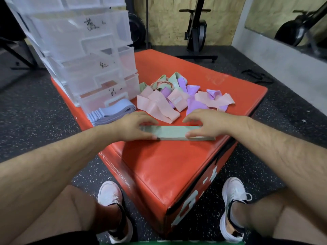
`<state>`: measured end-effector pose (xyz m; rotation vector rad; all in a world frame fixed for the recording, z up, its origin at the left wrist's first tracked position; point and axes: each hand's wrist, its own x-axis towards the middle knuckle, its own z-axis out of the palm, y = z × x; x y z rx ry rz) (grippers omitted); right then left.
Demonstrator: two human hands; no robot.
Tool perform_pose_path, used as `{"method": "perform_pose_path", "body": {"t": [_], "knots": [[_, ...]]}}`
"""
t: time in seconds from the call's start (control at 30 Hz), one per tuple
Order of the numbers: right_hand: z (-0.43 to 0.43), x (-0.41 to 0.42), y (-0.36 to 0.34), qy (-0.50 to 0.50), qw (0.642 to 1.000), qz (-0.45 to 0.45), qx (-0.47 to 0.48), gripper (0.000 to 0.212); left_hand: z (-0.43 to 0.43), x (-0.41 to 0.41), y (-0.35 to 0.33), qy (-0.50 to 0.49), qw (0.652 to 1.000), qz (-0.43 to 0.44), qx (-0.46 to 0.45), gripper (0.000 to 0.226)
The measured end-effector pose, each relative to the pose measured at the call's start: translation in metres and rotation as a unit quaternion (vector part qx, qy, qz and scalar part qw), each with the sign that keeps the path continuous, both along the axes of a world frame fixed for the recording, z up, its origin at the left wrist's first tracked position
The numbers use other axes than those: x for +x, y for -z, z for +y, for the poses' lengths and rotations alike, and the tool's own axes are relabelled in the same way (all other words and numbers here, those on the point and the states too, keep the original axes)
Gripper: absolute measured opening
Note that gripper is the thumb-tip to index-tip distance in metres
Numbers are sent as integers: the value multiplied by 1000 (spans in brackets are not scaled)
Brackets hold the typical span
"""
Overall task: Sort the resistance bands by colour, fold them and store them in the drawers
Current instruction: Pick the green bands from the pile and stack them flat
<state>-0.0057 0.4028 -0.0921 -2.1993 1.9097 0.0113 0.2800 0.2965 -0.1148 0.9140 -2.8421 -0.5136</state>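
Flat green band (175,132) on red box (159,160) | one end pinched by left hand (134,126) | other end pinched by right hand (207,122)

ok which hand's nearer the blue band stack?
Left. Left hand sits beside the blue band stack; right hand is farther off, at the other end of the green band.
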Motion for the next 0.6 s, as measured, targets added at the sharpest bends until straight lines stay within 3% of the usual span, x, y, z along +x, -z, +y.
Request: {"method": "perform_pose_path", "body": {"t": [0.1,0.23,0.3,0.37,0.47,0.6], "knots": [[-18,1,-7,27,996,-53,-64,43,-12,-19,-7,-40,998,36,-43,69],[-53,5,-15,81,986,-82,-122,36,-30,-57,-23,-79,993,73,-50,67],[-75,3,-13,105,980,-90,-141,28,-38,-77,-29,-96,992,62,-58,52],[-93,3,-12,121,976,-100,-154,28,-48,-96,-28,-110,990,55,-70,41],[-118,3,-8,150,971,-98,-161,32,-67,-117,-18,-130,988,59,-61,54],[-154,-6,4,205,966,-88,-132,35,-95,-131,-3,-150,985,73,-49,49]]}}
